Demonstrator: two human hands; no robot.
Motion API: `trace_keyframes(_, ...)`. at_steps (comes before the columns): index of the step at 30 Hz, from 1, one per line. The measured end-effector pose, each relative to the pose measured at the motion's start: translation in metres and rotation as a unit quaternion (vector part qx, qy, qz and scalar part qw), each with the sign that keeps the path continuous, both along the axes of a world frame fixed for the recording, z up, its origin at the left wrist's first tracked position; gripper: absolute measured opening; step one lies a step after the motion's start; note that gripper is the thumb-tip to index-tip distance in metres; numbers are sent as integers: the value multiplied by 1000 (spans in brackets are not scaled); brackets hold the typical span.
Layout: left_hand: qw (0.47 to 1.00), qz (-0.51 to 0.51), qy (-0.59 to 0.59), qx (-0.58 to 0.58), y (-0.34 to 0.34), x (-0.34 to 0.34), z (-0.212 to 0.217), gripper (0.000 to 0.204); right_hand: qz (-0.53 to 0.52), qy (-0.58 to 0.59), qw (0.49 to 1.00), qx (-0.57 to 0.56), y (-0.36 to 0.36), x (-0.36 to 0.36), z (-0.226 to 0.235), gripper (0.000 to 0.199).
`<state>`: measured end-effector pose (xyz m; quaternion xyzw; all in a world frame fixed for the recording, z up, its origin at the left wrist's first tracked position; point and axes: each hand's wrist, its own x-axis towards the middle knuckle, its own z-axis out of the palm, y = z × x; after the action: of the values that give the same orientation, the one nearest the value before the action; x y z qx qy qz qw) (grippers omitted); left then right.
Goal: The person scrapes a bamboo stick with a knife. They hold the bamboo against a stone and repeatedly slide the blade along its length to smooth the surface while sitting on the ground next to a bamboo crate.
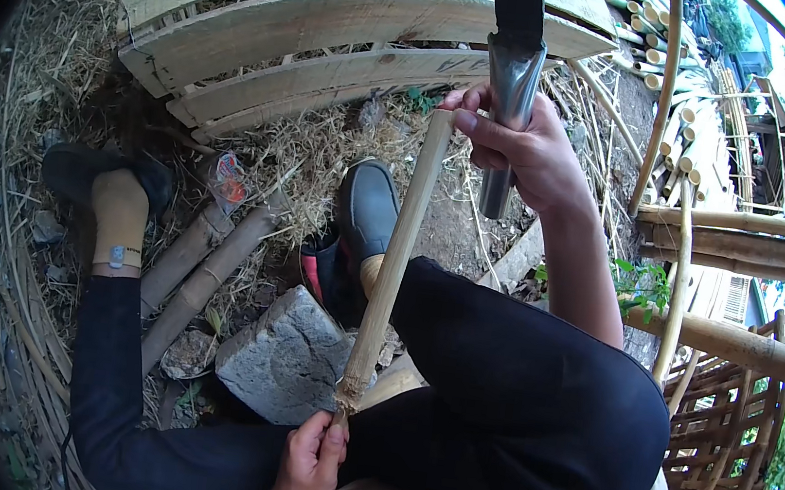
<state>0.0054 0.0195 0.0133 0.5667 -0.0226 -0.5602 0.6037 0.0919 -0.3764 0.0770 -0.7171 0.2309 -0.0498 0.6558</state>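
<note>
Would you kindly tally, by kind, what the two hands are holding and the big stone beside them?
Bamboo sticks: 1, in the left hand
Metal blades: 1, in the right hand
Grey stones: 1
Total: 3

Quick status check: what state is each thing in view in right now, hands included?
Left hand: closed on the lower end of the bamboo stick.
Right hand: closed on the metal blade.
Bamboo stick: held tilted, lower end frayed.
Metal blade: upright, beside the stick's top end.
Stone block: resting on the ground below the stick.
Bamboo slats: lying flat on straw.
</note>
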Motion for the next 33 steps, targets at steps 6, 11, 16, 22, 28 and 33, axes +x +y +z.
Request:
trace_keyframes(6,999,3,38,-13,-1,1,1,29,6,-27,999,42,-7,-7,0,16)
trace_keyframes(11,996,-1,82,-30,-1,-1,1,31,-7,-44,996,73,-17,-14,-1,16)
trace_keyframes(16,996,40,67,-36,3,6,-2,32,-76,-39,995,48,-40,-26,1,17)
trace_keyframes(22,993,49,102,-46,-2,6,1,32,-148,-48,986,61,-45,-48,-3,14)
trace_keyframes(28,989,81,111,-47,-2,16,1,31,-156,-12,985,70,-47,-64,-20,25)
trace_keyframes(33,989,90,110,-46,-2,19,0,30,-158,-22,984,80,-43,-65,-27,24)
